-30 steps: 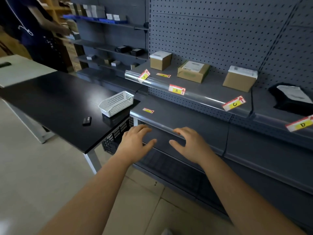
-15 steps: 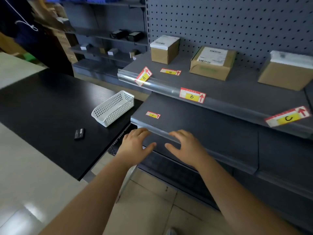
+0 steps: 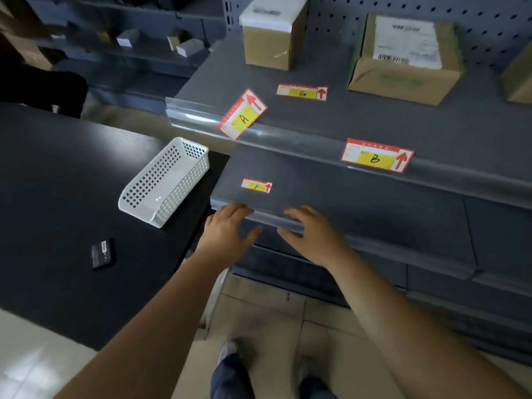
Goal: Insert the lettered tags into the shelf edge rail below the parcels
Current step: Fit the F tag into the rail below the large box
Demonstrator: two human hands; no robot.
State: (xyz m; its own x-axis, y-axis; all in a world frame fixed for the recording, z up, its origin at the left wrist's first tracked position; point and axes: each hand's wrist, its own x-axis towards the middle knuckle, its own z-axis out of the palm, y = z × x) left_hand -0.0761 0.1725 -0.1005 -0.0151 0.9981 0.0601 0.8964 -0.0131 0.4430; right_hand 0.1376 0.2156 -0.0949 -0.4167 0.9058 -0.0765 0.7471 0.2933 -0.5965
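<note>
Tag A (image 3: 242, 114) leans crooked across the clear edge rail (image 3: 288, 141) of the upper shelf, below a small parcel (image 3: 272, 33). Tag B (image 3: 377, 158) sits in that rail below a second parcel (image 3: 406, 56). Tag G (image 3: 302, 92) lies flat on the upper shelf. Tag F (image 3: 256, 186) lies flat on the lower shelf (image 3: 345, 197). My left hand (image 3: 229, 233) and my right hand (image 3: 312, 233) hover at the lower shelf's front rail, fingers spread, holding nothing.
A white mesh basket (image 3: 164, 182) and a small black device (image 3: 102, 254) rest on the black table (image 3: 57, 211) to the left. A third parcel (image 3: 519, 79) shows at the right edge. My shoes (image 3: 230, 375) stand on the tiled floor below.
The view has moved closer and tilted down, so the shelves fill more of the frame. Both hands stay at the lower rail, fingers spread.
</note>
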